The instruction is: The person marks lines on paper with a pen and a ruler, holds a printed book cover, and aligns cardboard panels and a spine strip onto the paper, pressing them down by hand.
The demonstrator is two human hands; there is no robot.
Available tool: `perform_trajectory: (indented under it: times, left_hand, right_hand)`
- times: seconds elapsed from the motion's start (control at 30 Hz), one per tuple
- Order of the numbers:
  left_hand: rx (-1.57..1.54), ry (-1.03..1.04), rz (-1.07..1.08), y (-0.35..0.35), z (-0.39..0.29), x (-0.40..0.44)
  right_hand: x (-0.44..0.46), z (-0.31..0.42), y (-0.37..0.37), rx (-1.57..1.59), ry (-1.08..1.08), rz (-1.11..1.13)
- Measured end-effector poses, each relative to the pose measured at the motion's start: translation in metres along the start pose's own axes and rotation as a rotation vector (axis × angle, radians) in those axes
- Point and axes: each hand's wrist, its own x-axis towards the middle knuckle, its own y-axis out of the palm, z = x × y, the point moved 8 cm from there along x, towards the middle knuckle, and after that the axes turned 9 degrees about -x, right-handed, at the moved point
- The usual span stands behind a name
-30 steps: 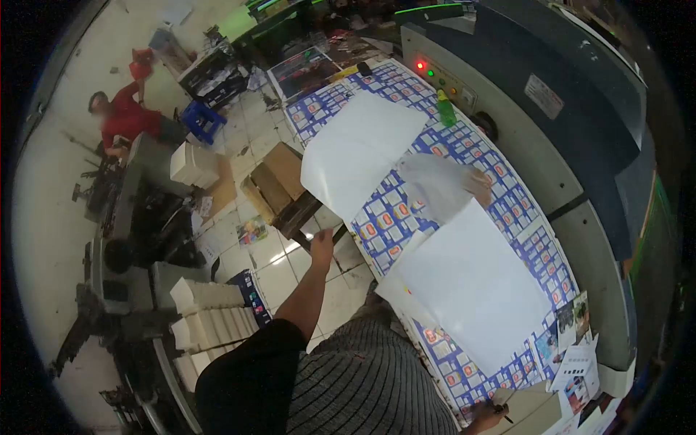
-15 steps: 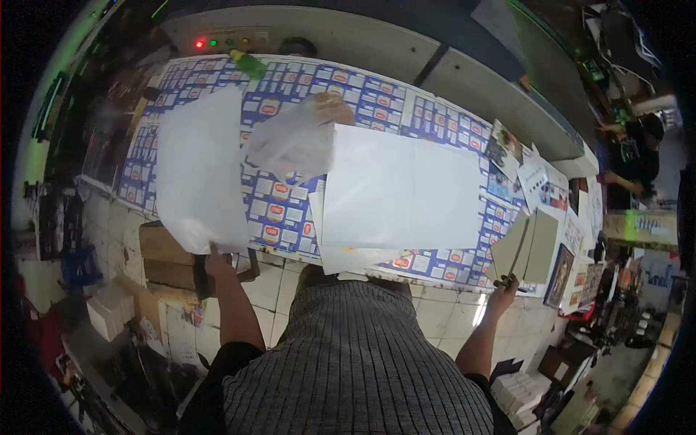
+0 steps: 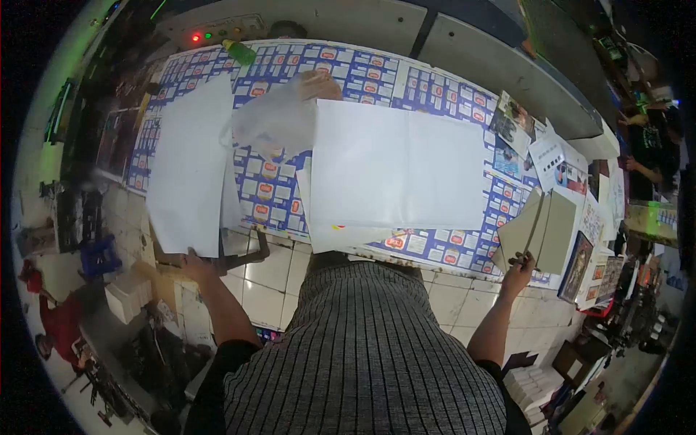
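Though large, plain white sheet [image 3: 190, 167].

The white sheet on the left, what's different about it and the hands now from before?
The white sheet slid further over the near edge of the table. The left hand, beside it at first, now touches its edge and seems to hold it. The camera turned too. The green bottle and plastic bag stayed put; the right hand is still by the grey card.
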Motion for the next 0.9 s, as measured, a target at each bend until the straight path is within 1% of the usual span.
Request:
perform_trajectory:
  times: [0.03, 0.07, 0.1, 0.13, 0.2, 0.23, 0.27, 0.3, 0.33, 0.37, 0.4, 0.47, 0.5, 0.53, 0.57, 0.6, 0.67, 0.73, 0.77, 0.8, 0.83, 0.87, 0.9]
  left_hand:
    - [-0.329, -0.167, -0.156, 0.006, -0.043, -0.029]
    - [-0.622, -0.281, -0.354, 0.026, -0.125, -0.073]
    - [-0.438, -0.300, -0.352, 0.034, -0.180, -0.104]
    - [-0.431, -0.280, -0.361, 0.027, -0.190, -0.113]
    - [-0.478, 0.018, -0.211, 0.009, -0.230, -0.126]
    - [-0.570, -0.051, -0.310, -0.007, -0.227, -0.127]
    - [-0.560, -0.025, -0.337, -0.030, -0.211, -0.116]
    - [-0.034, 0.136, -0.349, -0.065, -0.203, -0.103]
    - [0.506, 0.258, -0.368, -0.092, -0.214, -0.103]
    - [-0.043, 0.115, -0.418, -0.070, -0.249, -0.126]
    - [-0.611, 0.036, -0.561, -0.035, -0.297, -0.159]
    - [-0.716, 0.117, -0.463, -0.033, -0.317, -0.162]
    - [-0.727, 0.149, -0.488, -0.038, -0.324, -0.166]
    - [-0.753, 0.129, -0.406, -0.030, -0.328, -0.164]
    - [-0.775, 0.103, -0.319, -0.021, -0.331, -0.164]
    - [-0.780, 0.117, -0.326, -0.020, -0.336, -0.166]
    - [-0.795, 0.032, -0.278, -0.003, -0.347, -0.166]
    - [-0.814, -0.020, -0.248, 0.020, -0.357, -0.171]
    - [-0.807, -0.078, -0.169, 0.038, -0.354, -0.166]
    - [-0.798, -0.140, -0.085, 0.060, -0.353, -0.162]
    - [-0.697, -0.149, -0.131, 0.077, -0.362, -0.166]
    - [-0.701, -0.164, -0.115, 0.089, -0.371, -0.163]
    - [-0.720, -0.156, -0.049, 0.107, -0.378, -0.161]
  right_hand:
    - [0.017, -0.006, 0.000, 0.025, -0.032, 0.027]
    - [0.032, -0.011, 0.001, 0.051, -0.061, 0.056]
    - [0.045, -0.007, -0.003, 0.028, -0.131, 0.026]
    - [0.057, -0.009, -0.006, 0.034, -0.123, 0.069]
    - [0.086, -0.013, -0.018, -0.011, -0.129, 0.074]
    - [0.094, -0.018, -0.030, 0.045, -0.077, 0.090]
    - [0.105, -0.017, -0.029, 0.114, -0.039, 0.116]
    - [0.117, -0.023, -0.029, 0.160, -0.074, 0.118]
    - [0.130, -0.042, -0.034, 0.211, -0.113, 0.131]
    - [0.145, -0.061, -0.032, 0.207, -0.079, 0.135]
    - [0.154, -0.076, -0.031, 0.195, -0.042, 0.134]
    - [0.158, -0.069, -0.032, 0.154, -0.147, 0.140]
    - [0.161, -0.068, -0.029, 0.146, -0.100, 0.151]
    - [0.162, -0.070, -0.029, 0.128, -0.048, 0.152]
    - [0.164, -0.068, -0.029, 0.087, -0.074, 0.134]
    - [0.163, -0.068, -0.024, 0.102, -0.079, 0.138]
    - [0.158, -0.064, -0.023, 0.144, -0.119, 0.130]
    - [0.148, -0.052, -0.019, 0.168, -0.111, 0.134]
    - [0.145, -0.050, -0.017, 0.188, -0.099, 0.145]
    - [0.142, -0.045, -0.014, 0.208, -0.231, 0.156]
    - [0.140, -0.045, -0.014, 0.216, -0.187, 0.148]
    - [0.133, -0.034, -0.007, 0.229, -0.142, 0.144]
    - [0.131, -0.028, -0.002, 0.214, -0.106, 0.155]
